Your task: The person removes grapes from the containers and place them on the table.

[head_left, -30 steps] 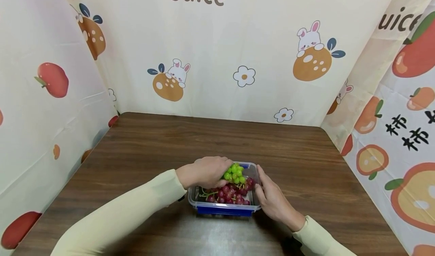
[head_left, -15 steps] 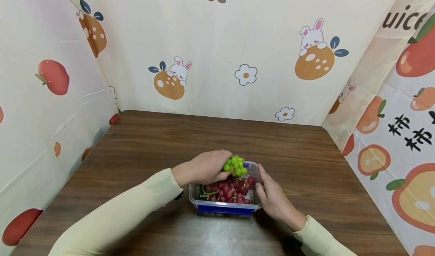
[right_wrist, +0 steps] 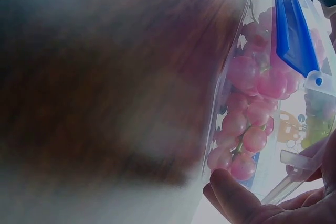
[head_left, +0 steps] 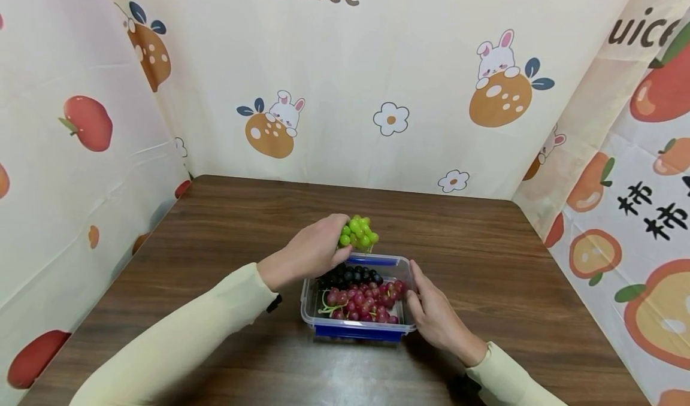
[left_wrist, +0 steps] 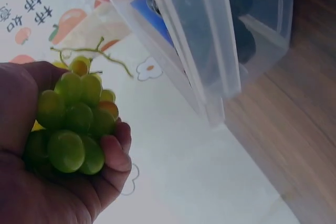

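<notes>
My left hand [head_left: 309, 247] grips a bunch of green grapes [head_left: 359, 232], raised over the back edge of a clear plastic food container [head_left: 318, 316] with blue clips. In the left wrist view, the fingers curl round the green grapes [left_wrist: 79, 114], and a bare stem sticks out. Inside the container lie red grapes [head_left: 366, 303] in front and black grapes [head_left: 357, 275] behind them, partly covered by the left hand. My right hand [head_left: 438, 316] rests against the container's right side, its fingers fairly straight. In the right wrist view, fingertips touch the wall by the red grapes [right_wrist: 241, 119].
The container stands on a brown wooden table [head_left: 259, 208]. Printed fabric [head_left: 345, 52] hangs behind the table and along both sides. A blue clip [right_wrist: 294, 32] sticks out from the container in the right wrist view.
My left hand has lifted the green grapes out of the container and carried them back and to the left, uncovering the black grapes. The right hand has stayed at the container's side.
</notes>
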`<state>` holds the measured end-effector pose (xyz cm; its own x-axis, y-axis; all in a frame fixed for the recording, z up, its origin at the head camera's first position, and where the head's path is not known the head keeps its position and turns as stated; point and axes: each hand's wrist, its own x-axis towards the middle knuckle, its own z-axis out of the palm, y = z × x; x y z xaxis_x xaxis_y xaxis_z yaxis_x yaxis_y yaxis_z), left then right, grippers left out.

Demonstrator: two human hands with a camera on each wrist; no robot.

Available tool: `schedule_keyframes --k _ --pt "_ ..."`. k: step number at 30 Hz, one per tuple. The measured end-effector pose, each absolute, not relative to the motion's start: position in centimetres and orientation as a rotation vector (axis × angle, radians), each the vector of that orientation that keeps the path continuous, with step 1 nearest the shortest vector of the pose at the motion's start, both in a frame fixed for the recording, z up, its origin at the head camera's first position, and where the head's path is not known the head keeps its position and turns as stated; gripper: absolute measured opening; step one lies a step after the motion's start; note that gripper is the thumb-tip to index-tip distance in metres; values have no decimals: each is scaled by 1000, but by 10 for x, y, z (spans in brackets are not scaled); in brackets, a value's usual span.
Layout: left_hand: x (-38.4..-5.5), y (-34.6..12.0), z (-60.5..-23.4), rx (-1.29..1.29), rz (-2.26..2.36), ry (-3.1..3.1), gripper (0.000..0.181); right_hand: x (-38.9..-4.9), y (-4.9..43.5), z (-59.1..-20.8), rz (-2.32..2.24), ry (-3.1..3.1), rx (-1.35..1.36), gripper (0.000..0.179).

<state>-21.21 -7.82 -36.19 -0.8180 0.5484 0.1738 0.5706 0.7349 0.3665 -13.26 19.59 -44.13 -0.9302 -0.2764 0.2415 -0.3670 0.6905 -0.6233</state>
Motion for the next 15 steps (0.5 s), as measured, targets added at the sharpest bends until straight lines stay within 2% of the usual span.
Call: schedule_keyframes --k 4,11,15 --pt "-217 -85 -361 -814 -671 -2864 44 -132 196 -441 1072 -2772 525 63" --pt "-226 -99 -362 -661 -769 -2826 41 -132 197 -443 1094 -2784 513 64" --pt "-231 -106 -364 -574 -778 -2809 45 -132 197 -443 1098 -2790 507 64"
